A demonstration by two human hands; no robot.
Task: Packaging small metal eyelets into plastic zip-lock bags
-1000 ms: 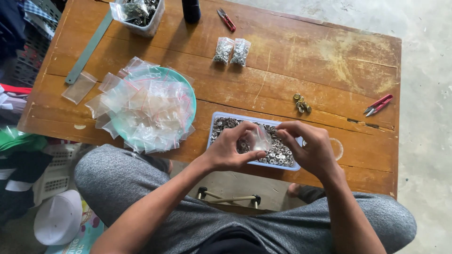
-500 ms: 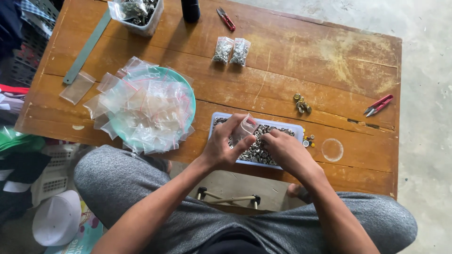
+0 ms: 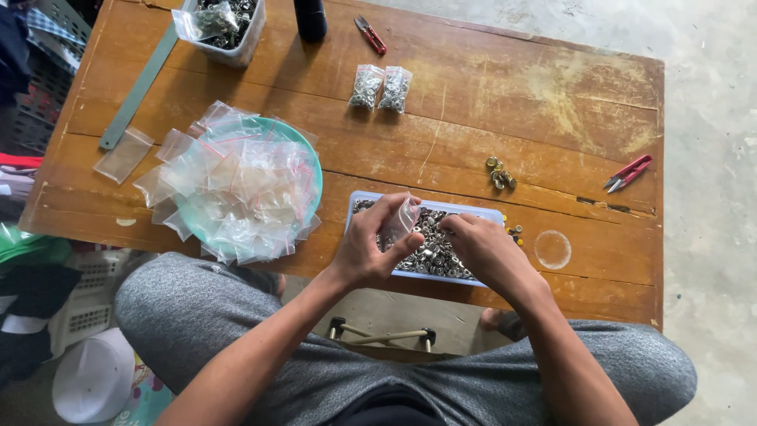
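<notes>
Clear bag (image 3: 404, 217) pinched by left hand (image 3: 371, 248) (right hand (image 3: 481, 248) cupped, contents unseen) over tray (image 3: 473, 211)

left hand (image 3: 371, 248) pinching, right hand (image 3: 481, 248) curled palm-down, forearms converging

Worn wooden table (image 3: 489, 87) bears a shallow tray of metal snaps (image 3: 473, 211); teal bowl (image 3: 309, 154) of clear bags; two filled bags (image 3: 380, 87); red snips (image 3: 628, 172); metal ruler (image 3: 138, 88).

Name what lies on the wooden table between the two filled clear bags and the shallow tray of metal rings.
Head view: only bare wooden table separates the filled bags from the tray.
</notes>
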